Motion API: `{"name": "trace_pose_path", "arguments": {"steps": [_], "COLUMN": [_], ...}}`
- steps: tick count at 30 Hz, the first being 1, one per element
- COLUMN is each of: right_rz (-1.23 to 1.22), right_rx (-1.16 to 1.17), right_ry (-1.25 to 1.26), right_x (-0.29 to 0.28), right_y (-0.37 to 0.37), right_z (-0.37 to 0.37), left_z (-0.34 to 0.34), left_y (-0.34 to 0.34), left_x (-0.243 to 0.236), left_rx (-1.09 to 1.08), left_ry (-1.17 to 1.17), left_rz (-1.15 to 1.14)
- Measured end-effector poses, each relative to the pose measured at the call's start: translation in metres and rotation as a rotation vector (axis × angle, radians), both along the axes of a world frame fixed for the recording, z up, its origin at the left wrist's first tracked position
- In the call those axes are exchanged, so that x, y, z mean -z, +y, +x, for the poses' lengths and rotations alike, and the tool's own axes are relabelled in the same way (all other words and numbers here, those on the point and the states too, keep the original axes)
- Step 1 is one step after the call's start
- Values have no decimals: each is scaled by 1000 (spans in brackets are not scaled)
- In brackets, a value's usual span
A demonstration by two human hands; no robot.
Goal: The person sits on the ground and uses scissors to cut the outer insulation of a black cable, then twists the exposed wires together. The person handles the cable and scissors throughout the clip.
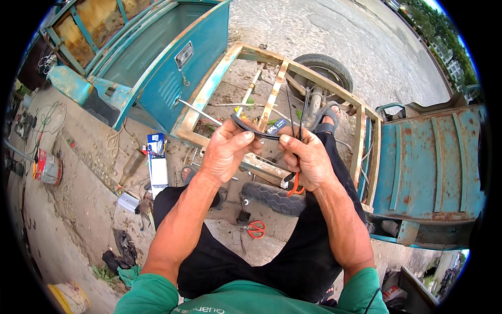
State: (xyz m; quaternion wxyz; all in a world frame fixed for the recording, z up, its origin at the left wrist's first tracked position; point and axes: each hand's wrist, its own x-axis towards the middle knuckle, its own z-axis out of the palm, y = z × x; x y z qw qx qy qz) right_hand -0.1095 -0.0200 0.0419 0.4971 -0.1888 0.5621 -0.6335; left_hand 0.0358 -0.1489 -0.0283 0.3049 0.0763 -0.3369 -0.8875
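Note:
Between my two hands a black cable (pixel 267 136) bows in a short arc over the metal frame. My left hand (pixel 226 150) pinches one end of it between thumb and fingers. Closed on the other end is my right hand (pixel 309 158), with thin black strands rising above its fingers. An orange-handled tool (pixel 296 184) hangs under the right palm, apparently held by the lower fingers; its working end is hidden. Beneath my hands lies the rusty, pale-painted frame (pixel 272 97) of a small vehicle. Red-handled scissors (pixel 255 229) rest on the ground between my legs.
Wheels stand at the frame's far side (pixel 327 73) and near side (pixel 272 199). A blue cab (pixel 183 68) is at left, a rusty blue panel (pixel 429 162) at right. On the ground at left are a blue-and-white box (pixel 158 167) and a paint bucket (pixel 48 167).

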Motion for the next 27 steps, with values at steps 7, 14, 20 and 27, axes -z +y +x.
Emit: {"name": "trace_pose_path", "arguments": {"steps": [7,14,20,27], "right_rz": [20,27,7,35], "right_rx": [-28,21,9,-42], "right_ry": [38,112,87,93], "right_x": [-6,-4,-1,2], "right_y": [1,0,0,-1], "right_z": [-2,0,1,4], "left_z": [9,13,6,0], "left_y": [-16,-10,1,14], "left_x": [-11,-17,-18,-9], "left_rx": [-59,211,198,157], "left_ry": [26,-421,-474,-271], "left_rz": [-63,-524,-589,-392]}}
